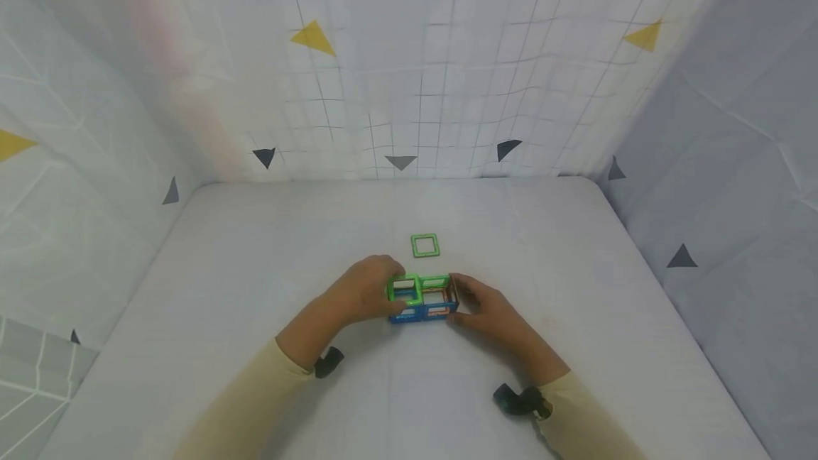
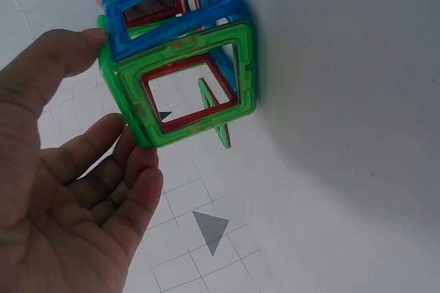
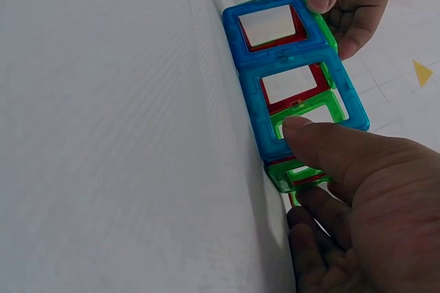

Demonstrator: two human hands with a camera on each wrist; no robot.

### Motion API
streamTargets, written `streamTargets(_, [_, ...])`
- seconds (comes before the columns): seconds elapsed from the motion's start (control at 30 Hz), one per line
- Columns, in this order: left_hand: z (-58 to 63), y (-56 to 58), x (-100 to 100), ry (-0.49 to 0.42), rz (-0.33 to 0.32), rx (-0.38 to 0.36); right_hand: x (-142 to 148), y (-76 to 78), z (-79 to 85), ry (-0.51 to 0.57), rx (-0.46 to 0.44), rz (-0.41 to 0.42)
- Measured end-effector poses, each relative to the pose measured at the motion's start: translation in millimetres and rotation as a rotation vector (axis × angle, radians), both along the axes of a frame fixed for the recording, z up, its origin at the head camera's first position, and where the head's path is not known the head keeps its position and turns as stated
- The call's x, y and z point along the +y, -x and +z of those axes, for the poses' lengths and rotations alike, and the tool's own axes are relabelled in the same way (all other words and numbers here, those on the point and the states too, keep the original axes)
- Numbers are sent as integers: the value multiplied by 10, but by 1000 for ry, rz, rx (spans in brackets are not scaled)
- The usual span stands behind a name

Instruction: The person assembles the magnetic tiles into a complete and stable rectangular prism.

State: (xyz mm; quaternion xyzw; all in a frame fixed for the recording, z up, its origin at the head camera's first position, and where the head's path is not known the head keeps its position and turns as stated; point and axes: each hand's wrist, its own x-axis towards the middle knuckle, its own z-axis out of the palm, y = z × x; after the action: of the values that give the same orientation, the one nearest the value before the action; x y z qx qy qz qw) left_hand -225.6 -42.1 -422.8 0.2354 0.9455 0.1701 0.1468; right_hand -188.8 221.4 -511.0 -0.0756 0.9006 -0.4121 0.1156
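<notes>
A box-shaped structure of magnetic tiles (image 1: 422, 312) stands on the table, two squares long, with blue, green and red see-through frames. My left hand (image 1: 367, 289) holds its left part, thumb and fingers at opposite edges of the green top tile (image 2: 130, 111). At the other end, my right hand (image 1: 488, 307) grips the structure, its thumb pressing a blue front tile (image 3: 251, 104) in the right wrist view. The right fingers reach round the end and are partly hidden. A loose green square tile (image 1: 425, 255) lies behind the structure, apart from both hands.
The white-covered table (image 1: 287, 226) meets a hanging grid-patterned sheet (image 1: 409, 77) at the back. More white sheeting (image 1: 735, 162) borders the right side. A dark wrist-worn piece (image 1: 514, 401) sits by the right cuff and another (image 1: 329, 362) by the left.
</notes>
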Motion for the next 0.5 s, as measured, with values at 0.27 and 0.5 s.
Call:
streamTargets(0.27, [22, 2, -5, 0, -9, -8, -2, -8, 15, 1, 5, -4])
streamTargets(0.5, [25, 53, -16, -41, 26, -24, -12, -21, 30, 10, -1, -8])
